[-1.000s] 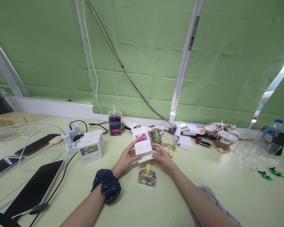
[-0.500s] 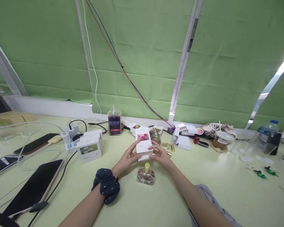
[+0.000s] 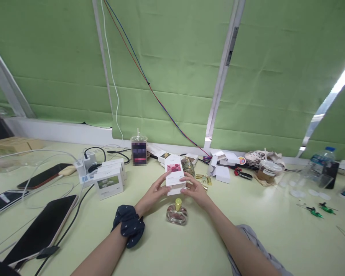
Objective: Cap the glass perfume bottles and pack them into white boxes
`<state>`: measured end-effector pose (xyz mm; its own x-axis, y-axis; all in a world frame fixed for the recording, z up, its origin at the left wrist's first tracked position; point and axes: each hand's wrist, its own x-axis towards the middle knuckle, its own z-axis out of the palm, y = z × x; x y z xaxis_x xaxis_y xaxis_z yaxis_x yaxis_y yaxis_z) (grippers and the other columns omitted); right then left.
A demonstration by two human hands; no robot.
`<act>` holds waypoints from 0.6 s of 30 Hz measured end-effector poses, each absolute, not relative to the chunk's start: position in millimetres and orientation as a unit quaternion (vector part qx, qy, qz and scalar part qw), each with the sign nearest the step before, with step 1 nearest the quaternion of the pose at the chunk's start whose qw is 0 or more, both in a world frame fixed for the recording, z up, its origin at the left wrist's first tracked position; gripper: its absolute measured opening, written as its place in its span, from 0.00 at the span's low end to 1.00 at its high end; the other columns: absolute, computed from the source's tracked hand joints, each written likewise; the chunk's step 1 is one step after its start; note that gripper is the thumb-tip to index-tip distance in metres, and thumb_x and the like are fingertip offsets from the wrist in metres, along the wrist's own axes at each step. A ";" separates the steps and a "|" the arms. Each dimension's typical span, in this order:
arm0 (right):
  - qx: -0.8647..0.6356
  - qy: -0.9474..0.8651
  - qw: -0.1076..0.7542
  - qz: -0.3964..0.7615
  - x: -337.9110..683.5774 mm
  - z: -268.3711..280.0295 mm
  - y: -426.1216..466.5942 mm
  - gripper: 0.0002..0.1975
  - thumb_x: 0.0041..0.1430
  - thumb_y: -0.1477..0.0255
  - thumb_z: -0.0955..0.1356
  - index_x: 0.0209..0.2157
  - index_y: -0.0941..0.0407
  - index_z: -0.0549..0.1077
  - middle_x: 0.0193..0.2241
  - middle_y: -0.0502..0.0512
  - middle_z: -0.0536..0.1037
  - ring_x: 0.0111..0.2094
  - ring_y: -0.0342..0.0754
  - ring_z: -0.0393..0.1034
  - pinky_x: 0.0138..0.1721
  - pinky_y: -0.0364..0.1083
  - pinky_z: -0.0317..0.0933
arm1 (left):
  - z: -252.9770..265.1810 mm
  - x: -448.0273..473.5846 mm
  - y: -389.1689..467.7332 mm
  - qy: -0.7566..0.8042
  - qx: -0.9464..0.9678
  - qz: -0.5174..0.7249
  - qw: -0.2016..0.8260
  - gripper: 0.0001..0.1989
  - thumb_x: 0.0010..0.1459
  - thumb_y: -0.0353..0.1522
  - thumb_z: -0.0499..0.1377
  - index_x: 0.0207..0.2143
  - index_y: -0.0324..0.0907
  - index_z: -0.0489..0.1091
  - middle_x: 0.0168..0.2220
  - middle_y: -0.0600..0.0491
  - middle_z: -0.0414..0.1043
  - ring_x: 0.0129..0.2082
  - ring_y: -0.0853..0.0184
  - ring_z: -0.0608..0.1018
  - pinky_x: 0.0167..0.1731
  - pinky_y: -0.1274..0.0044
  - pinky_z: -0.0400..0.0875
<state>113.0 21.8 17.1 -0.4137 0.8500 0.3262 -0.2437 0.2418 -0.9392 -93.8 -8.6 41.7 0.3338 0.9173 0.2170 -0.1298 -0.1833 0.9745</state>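
Between my two hands is a small white cardboard box (image 3: 174,177) with a pink flower picture, its near end facing me. My left hand (image 3: 155,192) grips the box's left side with thumb and fingers. From the right, my right hand (image 3: 196,188) closes on the opposite side. Just in front of the box, on the table, stands a clear glass perfume bottle (image 3: 176,214) with a yellow-green cap. Several small gold pieces (image 3: 204,179) lie past my right hand, close to a rounded patterned glass object (image 3: 188,165).
White boxes (image 3: 108,184) with a green picture stand at left, beside a power strip and phones (image 3: 40,226) with cables. A drink cup (image 3: 139,151) is at the back. Opened white cartons (image 3: 222,172), keys (image 3: 243,174), an iced drink (image 3: 268,170) and green-handled tools (image 3: 314,212) lie rightward.
Both hands stay on the box, which has barely moved. The view has shifted very slightly; the perfume bottle stands in the same place.
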 end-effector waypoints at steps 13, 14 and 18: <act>-0.280 -0.607 0.517 0.535 109.8 13.9 24.6 0.11 0.46 0.66 0.74 0.34 0.52 0.76 0.57 0.55 0.62 0.28 0.39 0.67 0.29 0.43 0.64 | 37.8 -93.8 -6.6 0.330 0.587 0.475 0.566 0.30 0.53 0.32 0.62 0.58 0.53 0.61 0.60 0.50 0.61 0.43 0.64 0.73 0.38 0.75 0.68; -0.281 -0.607 0.517 0.533 109.9 13.5 24.8 0.11 0.46 0.66 0.74 0.34 0.52 0.76 0.56 0.55 0.63 0.28 0.39 0.67 0.29 0.43 0.64 | 36.7 -93.9 -6.0 0.327 0.586 0.477 0.568 0.30 0.53 0.32 0.62 0.58 0.53 0.61 0.60 0.50 0.61 0.43 0.64 0.73 0.38 0.75 0.68; -0.289 -0.607 0.521 0.527 109.2 13.1 24.6 0.11 0.45 0.65 0.74 0.32 0.53 0.76 0.54 0.56 0.66 0.27 0.40 0.68 0.29 0.44 0.65 | 33.9 -94.4 -4.7 0.318 0.585 0.483 0.569 0.30 0.53 0.32 0.62 0.59 0.51 0.61 0.60 0.49 0.60 0.43 0.64 0.72 0.38 0.75 0.69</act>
<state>109.2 24.6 13.1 -0.2910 0.8987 0.3280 -0.1983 0.2788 -0.9397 -94.4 -4.7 33.9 0.3327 0.9210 0.2027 -0.1782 -0.1497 0.9725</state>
